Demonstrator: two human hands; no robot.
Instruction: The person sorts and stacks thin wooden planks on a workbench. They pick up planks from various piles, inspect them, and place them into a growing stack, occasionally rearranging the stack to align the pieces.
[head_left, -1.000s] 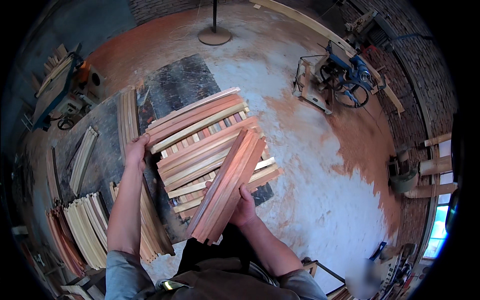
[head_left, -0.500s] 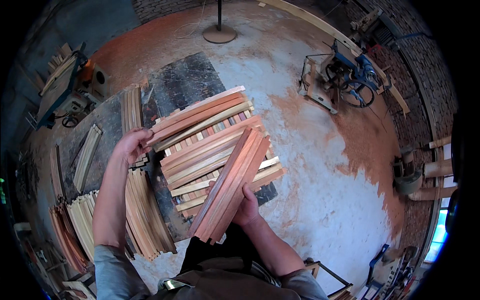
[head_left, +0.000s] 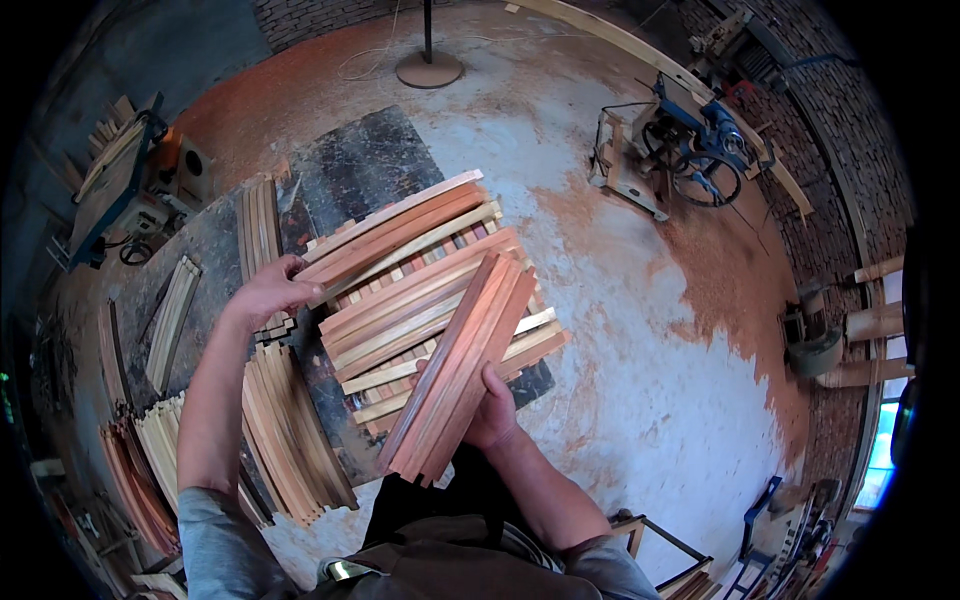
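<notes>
My right hand (head_left: 491,408) is closed round a slanting bundle of reddish wooden strips (head_left: 462,370), held above a stack and toward my body. Its thumb presses on the right side of the bundle, and most of its fingers are hidden underneath. My left hand (head_left: 272,292) grips the left ends of reddish wooden strips (head_left: 400,233) on the far part of the stack, its thumb and forefinger on either side of them. Below lies a crosswise stack of pale and reddish strips (head_left: 400,330), with a lower layer showing through the gaps.
A dark, scuffed board (head_left: 375,150) lies under the stack. Bundles of long strips (head_left: 290,430) stand at the left, with a pale bundle (head_left: 173,320) beyond. Machines stand at the far left (head_left: 125,200) and far right (head_left: 705,150). Sawdust (head_left: 725,290) covers parts of the floor.
My left thumb has swung down across the strip ends, and the pale strip there now sits closer to the reddish ones. My right hand keeps its bundle almost still. The view has shifted slightly.
</notes>
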